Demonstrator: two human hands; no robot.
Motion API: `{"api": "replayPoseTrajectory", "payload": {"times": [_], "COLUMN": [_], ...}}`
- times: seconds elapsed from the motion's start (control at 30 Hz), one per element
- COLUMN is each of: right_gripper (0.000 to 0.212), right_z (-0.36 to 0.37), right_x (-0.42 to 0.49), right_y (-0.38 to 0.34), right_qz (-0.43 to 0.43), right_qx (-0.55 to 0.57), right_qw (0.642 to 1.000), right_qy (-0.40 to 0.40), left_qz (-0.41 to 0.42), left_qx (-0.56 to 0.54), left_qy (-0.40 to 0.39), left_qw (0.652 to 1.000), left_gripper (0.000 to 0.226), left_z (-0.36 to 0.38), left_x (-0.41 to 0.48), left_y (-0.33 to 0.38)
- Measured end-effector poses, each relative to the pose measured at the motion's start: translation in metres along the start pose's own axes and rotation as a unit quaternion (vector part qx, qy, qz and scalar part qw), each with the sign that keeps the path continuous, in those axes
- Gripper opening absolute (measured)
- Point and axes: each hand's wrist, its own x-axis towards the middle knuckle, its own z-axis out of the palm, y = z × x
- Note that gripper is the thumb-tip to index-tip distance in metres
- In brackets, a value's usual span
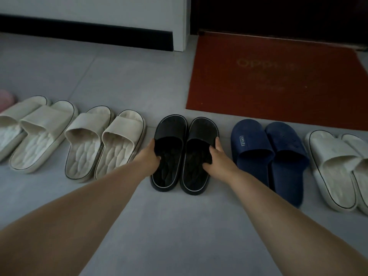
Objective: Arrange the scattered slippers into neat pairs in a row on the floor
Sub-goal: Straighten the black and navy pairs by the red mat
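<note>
A row of slipper pairs lies across the grey tiled floor. In the middle sit two black slippers side by side. My left hand [149, 156] grips the left black slipper [171, 132] at its strap edge. My right hand [218, 156] grips the right black slipper [201, 132] at its strap. To the left are two cream pairs [42, 132] [103, 142]. To the right is a navy blue pair [266, 154] with a "SMILE" tag, then a white pair [334, 166] at the frame edge.
A red doormat [274, 80] lies behind the blue pair, in front of a dark doorway. A white cabinet with a black base [85, 34] stands at the back left. Something pink [6, 98] shows at the far left edge. Bare floor lies in front of the row.
</note>
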Motion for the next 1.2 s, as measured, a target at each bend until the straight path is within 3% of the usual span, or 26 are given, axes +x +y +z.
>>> {"api": "replayPoseTrajectory", "payload": {"times": [0.2, 0.27, 0.33, 0.37, 0.43, 0.53, 0.63, 0.7, 0.73, 0.9, 1.2], "right_gripper": [0.056, 0.049, 0.037, 0.031, 0.026, 0.037, 0.056, 0.062, 0.064, 0.068, 0.072], "right_z": [0.003, 0.01, 0.024, 0.033, 0.051, 0.071, 0.074, 0.071, 0.069, 0.065, 0.071], "right_x": [-0.002, -0.008, -0.02, -0.027, -0.041, -0.048, -0.04, -0.032, -0.028, -0.021, -0.026], "right_y": [-0.003, -0.007, -0.012, -0.015, -0.025, -0.04, -0.054, -0.06, -0.062, -0.068, -0.071], "right_qz": [0.012, 0.034, 0.038, 0.028, 0.001, -0.037, -0.035, -0.033, -0.032, -0.023, 0.002], "right_qx": [0.029, 0.052, 0.063, 0.065, 0.068, 0.043, 0.045, 0.052, 0.057, 0.07, 0.082], "right_qw": [0.999, 0.995, 0.986, 0.979, 0.97, 0.981, 0.994, 0.995, 0.995, 0.996, 0.996], "right_qy": [0.032, 0.078, 0.152, 0.19, 0.233, 0.187, 0.096, 0.075, 0.071, 0.058, 0.028], "left_qz": [-0.005, -0.017, -0.052, -0.084, -0.182, -0.275, -0.199, -0.124, -0.104, -0.131, -0.115], "left_qx": [-0.008, -0.006, -0.039, -0.06, -0.095, -0.089, -0.059, -0.081, -0.085, -0.149, -0.137], "left_qy": [0.012, 0.08, 0.212, 0.266, 0.303, 0.261, 0.206, 0.195, 0.197, 0.244, 0.259], "left_qw": [1.0, 0.997, 0.975, 0.958, 0.931, 0.921, 0.956, 0.97, 0.971, 0.949, 0.949], "left_gripper": [0.06, 0.052, 0.04, 0.035, 0.04, 0.06, 0.038, 0.02, 0.021, 0.026, 0.023], "left_z": [-0.004, -0.018, -0.039, -0.05, -0.069, -0.086, -0.088, -0.085, -0.083, -0.078, -0.075], "left_x": [-0.001, 0.0, 0.004, 0.007, 0.012, 0.016, 0.024, 0.03, 0.032, 0.036, 0.039], "left_y": [-0.003, -0.009, -0.023, -0.033, -0.057, -0.094, -0.114, -0.113, -0.111, -0.108, -0.106]}}
